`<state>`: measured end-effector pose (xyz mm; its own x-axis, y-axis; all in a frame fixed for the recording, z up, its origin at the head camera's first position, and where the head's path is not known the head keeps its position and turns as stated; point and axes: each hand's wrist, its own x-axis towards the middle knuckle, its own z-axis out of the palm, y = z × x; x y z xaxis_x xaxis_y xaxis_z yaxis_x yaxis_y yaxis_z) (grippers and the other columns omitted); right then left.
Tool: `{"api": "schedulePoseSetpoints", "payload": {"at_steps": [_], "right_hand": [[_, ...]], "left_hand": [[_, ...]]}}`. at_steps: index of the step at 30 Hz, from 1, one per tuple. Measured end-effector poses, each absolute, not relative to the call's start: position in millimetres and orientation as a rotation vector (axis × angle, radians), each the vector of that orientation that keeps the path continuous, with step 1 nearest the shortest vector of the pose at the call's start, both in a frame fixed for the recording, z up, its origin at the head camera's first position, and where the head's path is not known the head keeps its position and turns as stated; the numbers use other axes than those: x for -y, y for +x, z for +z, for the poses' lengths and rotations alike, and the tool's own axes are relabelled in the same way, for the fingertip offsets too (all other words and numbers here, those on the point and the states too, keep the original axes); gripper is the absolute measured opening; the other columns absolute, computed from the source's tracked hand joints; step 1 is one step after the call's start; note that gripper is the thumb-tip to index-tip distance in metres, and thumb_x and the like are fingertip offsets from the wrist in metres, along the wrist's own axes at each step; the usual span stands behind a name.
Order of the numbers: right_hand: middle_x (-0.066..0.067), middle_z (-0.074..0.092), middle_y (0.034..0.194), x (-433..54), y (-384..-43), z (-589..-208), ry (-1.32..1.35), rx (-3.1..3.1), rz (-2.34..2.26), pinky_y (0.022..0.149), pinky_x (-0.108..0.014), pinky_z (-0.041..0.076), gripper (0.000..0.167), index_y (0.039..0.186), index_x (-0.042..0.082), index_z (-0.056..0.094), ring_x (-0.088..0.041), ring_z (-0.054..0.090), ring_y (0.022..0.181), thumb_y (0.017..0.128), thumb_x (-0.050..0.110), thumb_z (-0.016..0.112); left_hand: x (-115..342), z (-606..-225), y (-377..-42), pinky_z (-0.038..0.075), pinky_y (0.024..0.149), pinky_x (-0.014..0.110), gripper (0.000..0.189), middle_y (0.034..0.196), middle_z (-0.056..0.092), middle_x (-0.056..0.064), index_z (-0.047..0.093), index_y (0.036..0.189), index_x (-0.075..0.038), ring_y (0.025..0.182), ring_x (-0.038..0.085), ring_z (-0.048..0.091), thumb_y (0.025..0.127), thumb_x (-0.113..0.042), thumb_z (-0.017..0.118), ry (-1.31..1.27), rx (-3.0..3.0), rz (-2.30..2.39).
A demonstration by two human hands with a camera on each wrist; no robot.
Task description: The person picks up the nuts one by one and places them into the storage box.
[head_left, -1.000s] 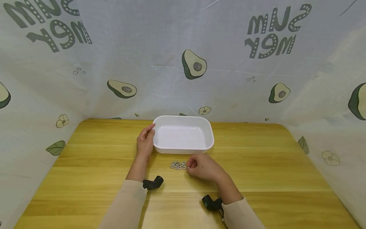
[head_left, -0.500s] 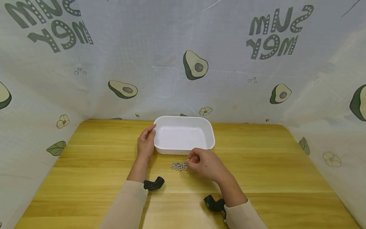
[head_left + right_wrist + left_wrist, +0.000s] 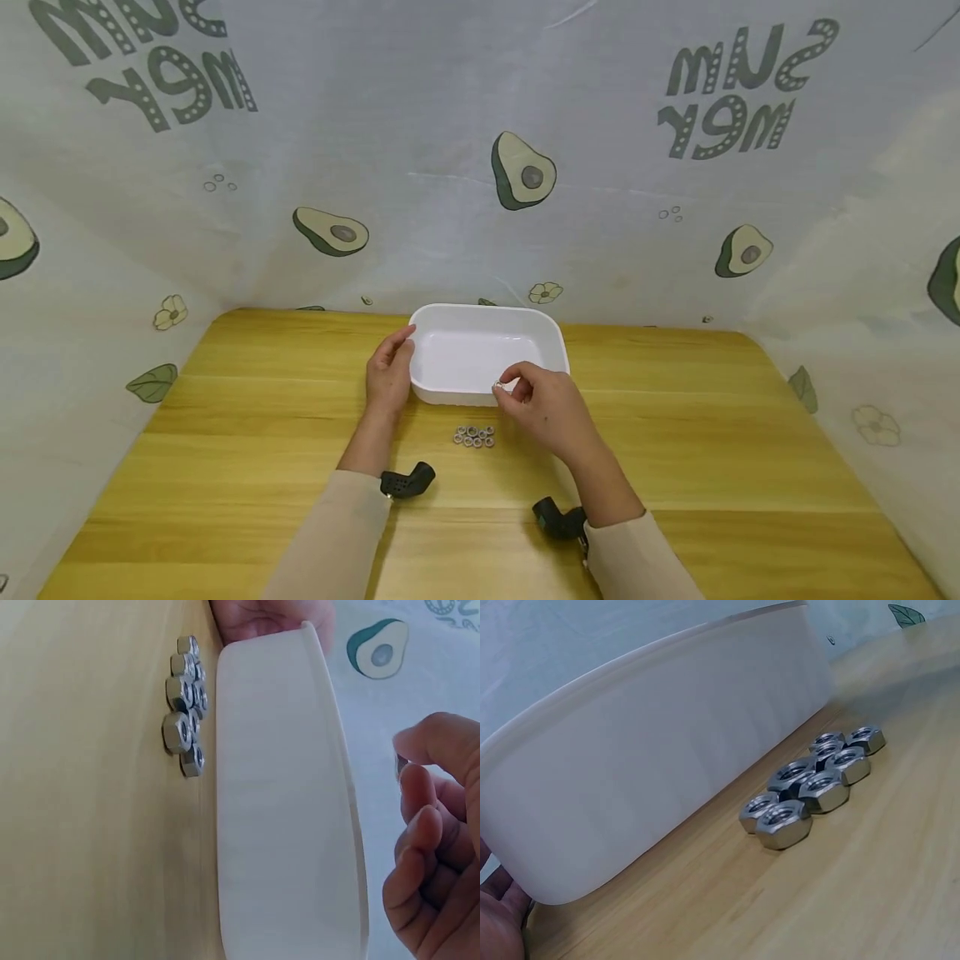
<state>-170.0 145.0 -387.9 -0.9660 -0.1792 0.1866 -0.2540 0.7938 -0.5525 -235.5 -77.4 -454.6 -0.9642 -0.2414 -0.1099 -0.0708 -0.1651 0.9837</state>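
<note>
My right hand (image 3: 547,410) pinches a small metal nut (image 3: 498,385) between thumb and index finger, above the near rim of a white plastic tray (image 3: 489,398). In the right wrist view that nut (image 3: 401,765) is mostly covered by the fingertips, and the other fingers are curled in. My left hand (image 3: 388,379) rests against the tray's left end, fingertips at the rim; the left wrist view shows only a bit of it at the lower left. Several hex nuts (image 3: 823,790) lie in a tight cluster of two rows on the table, just in front of the tray.
The tray's inside floor (image 3: 472,354) shows bare white. Under everything is a wood-grain table (image 3: 675,433). A pale curtain (image 3: 420,150) printed with avocados hangs behind it. Black wrist cameras (image 3: 408,481) are strapped on both wrists.
My right hand has lifted the pinched nut from beside the cluster and carried it forward to the tray's near rim. The left hand stays at the tray; the head view shifts slightly.
</note>
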Motion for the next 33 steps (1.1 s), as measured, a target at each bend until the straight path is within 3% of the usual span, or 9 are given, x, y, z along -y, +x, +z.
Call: {"api": "schedulePoseSetpoints", "payload": {"at_steps": [21, 33], "right_hand": [[0.001, 0.064, 0.074, -137.7, -238.1, -396.1, 0.323, 3.033, 0.677, 0.058, -0.027, 0.043, 0.02, 0.101, 0.017, 0.071, -0.016, 0.054, 0.064, 0.094, 0.036, 0.071], [-0.001, 0.067, 0.079, -137.3, -251.5, -399.2, 0.256, 3.066, 0.736, 0.061, -0.028, 0.043, 0.02, 0.103, 0.016, 0.071, -0.017, 0.057, 0.07, 0.095, 0.034, 0.071]], "left_hand": [[75.9, -457.5, -233.9, 0.043, 0.119, 0.042, 0.034, 0.148, 0.059, 0.007, 0.068, 0.134, -0.015, 0.138, 0.025, 0.053, 0.104, -0.024, 0.054, 0.346, 1.936, -2.23], [76.3, -457.4, -234.2, 0.043, 0.119, 0.042, 0.035, 0.149, 0.058, 0.006, 0.067, 0.136, -0.016, 0.139, 0.025, 0.052, 0.104, -0.025, 0.054, 0.352, 1.95, -2.235]]}}
